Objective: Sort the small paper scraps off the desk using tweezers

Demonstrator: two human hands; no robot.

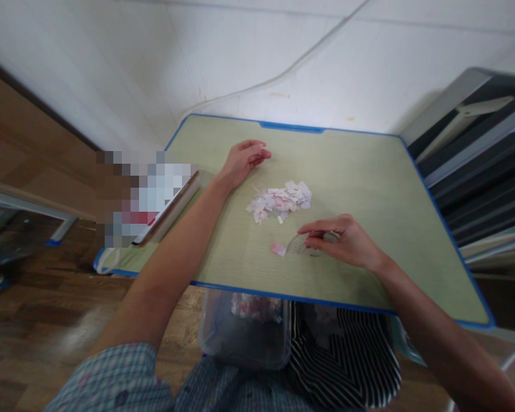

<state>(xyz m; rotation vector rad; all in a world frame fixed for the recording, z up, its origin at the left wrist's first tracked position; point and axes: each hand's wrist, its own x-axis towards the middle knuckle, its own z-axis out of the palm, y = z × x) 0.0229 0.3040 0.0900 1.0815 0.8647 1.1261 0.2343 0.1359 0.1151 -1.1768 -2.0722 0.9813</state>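
Observation:
A clear protractor [298, 242] is pinched between the thumb and fingers of my right hand [341, 240], low over the table. At the protractor's left edge lies a small pink-and-white scrap of paper [278, 249]. Beyond it, in the middle of the table, is a loose heap of torn paper scraps [281, 200], mostly white with some pink. My left hand [246, 159] rests past the heap's upper left, its fingers curled together. A tiny pale spot shows at those fingertips; what it is I cannot make out.
The pale green table [364, 171] has a blue rim. A brown-edged, partly blurred device [171, 206] stands at its left. Below the front edge are a clear plastic bin [244, 337] and black-and-white striped fabric [347, 355]. Folded dark furniture [484, 131] leans at the right.

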